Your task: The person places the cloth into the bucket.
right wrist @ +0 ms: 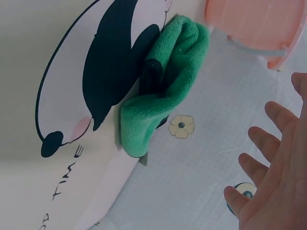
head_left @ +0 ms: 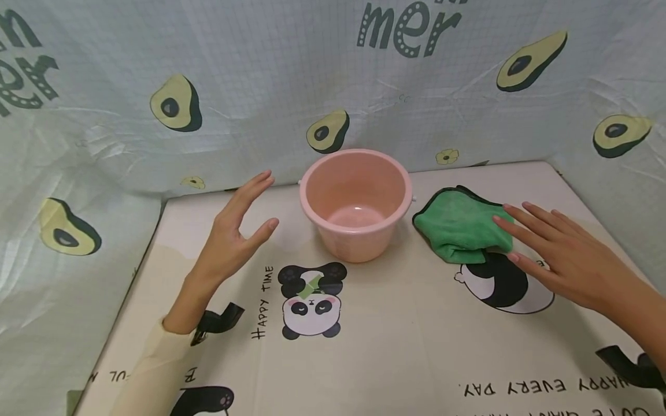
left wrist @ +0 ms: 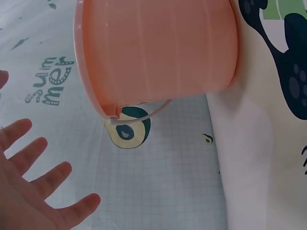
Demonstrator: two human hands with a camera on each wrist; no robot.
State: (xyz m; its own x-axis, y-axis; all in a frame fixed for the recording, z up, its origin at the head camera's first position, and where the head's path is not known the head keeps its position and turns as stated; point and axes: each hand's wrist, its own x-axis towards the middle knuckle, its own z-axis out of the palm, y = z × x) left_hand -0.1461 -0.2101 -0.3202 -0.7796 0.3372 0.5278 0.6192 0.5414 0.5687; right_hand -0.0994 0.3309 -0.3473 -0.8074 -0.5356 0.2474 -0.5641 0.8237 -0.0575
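Note:
A pink plastic bucket (head_left: 356, 231) stands upright near the back of the table, and nothing shows inside it. Its thin handle (left wrist: 144, 116) hangs down on one side in the left wrist view. To the right of the bucket lies a folded green cloth (head_left: 463, 225) with a dark edge. My left hand (head_left: 234, 231) is held in the air left of the bucket, fingers extended and apart from it. My right hand (head_left: 567, 254) hovers by the cloth's right side with fingers spread. In the right wrist view, a gap separates the fingers from the cloth (right wrist: 168, 91).
The table (head_left: 385, 346) wears a cover printed with pandas and lettering. Behind it and at both sides hangs a pale sheet (head_left: 250, 69) with avocado prints, close behind the bucket. Black straps (head_left: 221, 319) circle both wrists.

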